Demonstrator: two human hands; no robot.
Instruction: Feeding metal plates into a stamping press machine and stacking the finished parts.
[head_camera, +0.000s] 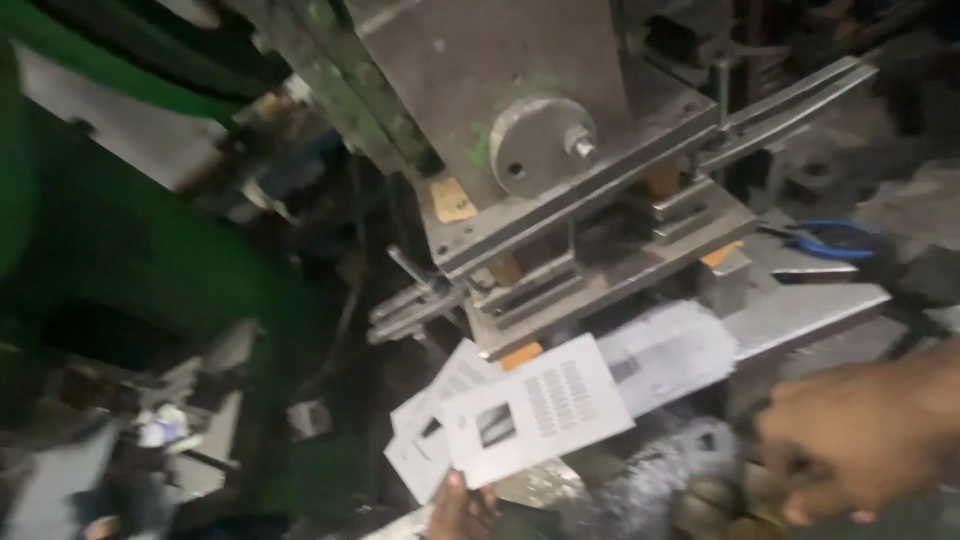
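We hold a small stack of flat, pale metal blanks, each pierced with a square window and rows of fine slots, fanned out just below the front edge of the press bed. Our left hand comes up from the bottom of the view, its thumb and fingers pinching the lower edge of the stack, so that grip is clenched on the blanks. None of them lies in the die yet: the slot between the upper steel plate and the lower die blocks looks bare, as far as the blur lets us tell, so we judge the feeding not yet done for this piece. Our right hand hangs at the bed's right corner, fingers curled downward over a heap of grey scrap; whether that grip holds anything we cannot tell. Beyond, a round steel boss with a bolt sits on the ram, the green machine frame rises at the left, and blue-handled pliers lie near the far right edge.
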